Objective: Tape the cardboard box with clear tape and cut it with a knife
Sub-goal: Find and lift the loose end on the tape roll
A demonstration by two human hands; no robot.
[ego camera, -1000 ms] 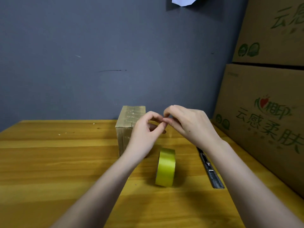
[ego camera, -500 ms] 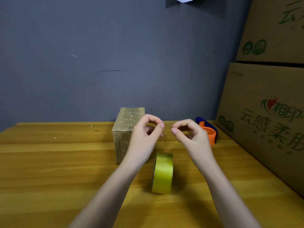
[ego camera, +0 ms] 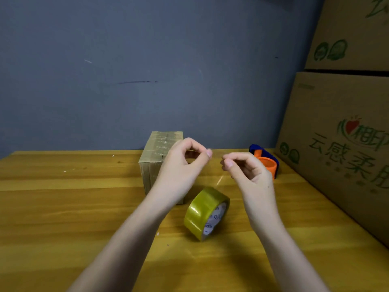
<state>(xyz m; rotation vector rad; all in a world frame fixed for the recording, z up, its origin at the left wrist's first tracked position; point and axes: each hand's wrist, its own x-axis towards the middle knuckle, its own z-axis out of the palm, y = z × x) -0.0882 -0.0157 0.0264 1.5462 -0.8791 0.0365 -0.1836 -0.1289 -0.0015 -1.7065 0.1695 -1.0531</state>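
Both hands hover above the yellowish roll of clear tape (ego camera: 207, 213), which stands on edge. Left hand (ego camera: 185, 163) and right hand (ego camera: 246, 171) each pinch thumb to forefinger, apparently stretching a faint tape strip for application. The small brown cardboard box (ego camera: 160, 159) sits just behind the roll.

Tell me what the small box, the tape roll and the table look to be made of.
Small box: brown cardboard, its top glossy, seemingly under clear tape strips.
Tape roll: shiny yellowish translucent plastic film wound on a printed white core, probably paper.
Table: wood or wood-look laminate, with amber grain, plank lines and a soft sheen; which one is unclear.
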